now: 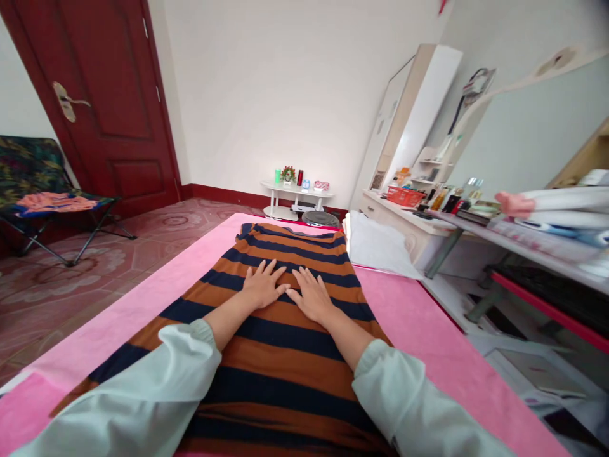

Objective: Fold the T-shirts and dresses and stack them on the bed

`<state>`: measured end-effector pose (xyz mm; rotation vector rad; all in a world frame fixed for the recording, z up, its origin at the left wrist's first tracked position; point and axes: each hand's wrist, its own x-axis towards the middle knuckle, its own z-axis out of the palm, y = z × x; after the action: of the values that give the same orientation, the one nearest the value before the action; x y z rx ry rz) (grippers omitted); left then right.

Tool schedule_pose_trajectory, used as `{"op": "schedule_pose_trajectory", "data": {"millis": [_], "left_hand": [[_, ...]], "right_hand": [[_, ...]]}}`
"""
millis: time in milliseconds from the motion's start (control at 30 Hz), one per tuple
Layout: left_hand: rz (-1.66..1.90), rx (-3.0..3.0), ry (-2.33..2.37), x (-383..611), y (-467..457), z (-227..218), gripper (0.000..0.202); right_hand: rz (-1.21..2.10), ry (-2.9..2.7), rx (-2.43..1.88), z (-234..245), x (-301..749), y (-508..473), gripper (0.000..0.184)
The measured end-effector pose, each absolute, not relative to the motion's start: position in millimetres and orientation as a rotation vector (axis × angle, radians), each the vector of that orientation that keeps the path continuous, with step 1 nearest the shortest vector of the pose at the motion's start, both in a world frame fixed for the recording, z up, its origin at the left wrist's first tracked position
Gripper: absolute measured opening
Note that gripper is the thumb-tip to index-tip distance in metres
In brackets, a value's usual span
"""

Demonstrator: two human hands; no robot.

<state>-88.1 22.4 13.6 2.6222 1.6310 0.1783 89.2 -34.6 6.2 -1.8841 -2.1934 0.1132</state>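
A brown and navy striped garment [290,336] lies spread on a pink-covered surface [404,317]. Its far end narrows, and a fold runs across the part closest to me. My left hand [263,284] rests flat on the stripes, fingers spread. Beside it my right hand [311,297] lies palm down as well, fingers apart and pointing away from me. The two thumbs almost meet near the middle of the cloth. Neither hand grips anything. My forearms and light green sleeves cover parts of the garment.
Folded pale cloth [378,244] lies at the surface's far right corner. Right of it stand a dresser with a red basket [405,196] and a cluttered grey desk [537,244]. A low white stand [280,188] is by the far wall; a folding chair [35,165] is left.
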Motion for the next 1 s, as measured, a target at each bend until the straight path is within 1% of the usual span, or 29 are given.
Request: {"op": "schedule_pose_trajectory", "data": {"millis": [133,267,333,467,533,667,767,900,967,1000], "left_hand": [[0.235,2.593,1.647,-100,16,-8,0.07],[0.246,2.598,1.659,-102,18,-11,0.07],[0.247,2.603,1.662,-101,19,-9,0.07],[0.254,2.612,1.643,-101,17,-8,0.07],[0.262,2.612,1.638,-102,16,-8,0.069],[0.263,2.613,1.639,-102,14,-5,0.068],[0.271,2.618,1.638,-101,12,-3,0.068],[0.277,2.605,1.647,-101,11,-3,0.067],[0.274,2.599,1.651,-101,12,-4,0.067],[0.27,2.597,1.651,-101,13,-4,0.067]], "right_hand": [[0.059,-1.952,-2.308,3,138,-41,0.068],[0.026,-1.77,-2.517,9,151,-47,0.067],[0.044,-1.845,-2.445,10,137,-60,0.069],[0.064,-2.232,-2.009,6,124,-101,0.065],[0.061,-2.236,-2.009,3,138,-120,0.065],[-0.017,-2.088,-2.179,2,184,-142,0.065],[-0.056,-2.027,-2.195,9,210,-147,0.055],[-0.099,-1.881,-2.216,33,222,-154,0.03],[-0.02,-1.831,-2.296,46,222,-163,0.025],[0.055,-1.829,-2.341,50,221,-169,0.026]]}}
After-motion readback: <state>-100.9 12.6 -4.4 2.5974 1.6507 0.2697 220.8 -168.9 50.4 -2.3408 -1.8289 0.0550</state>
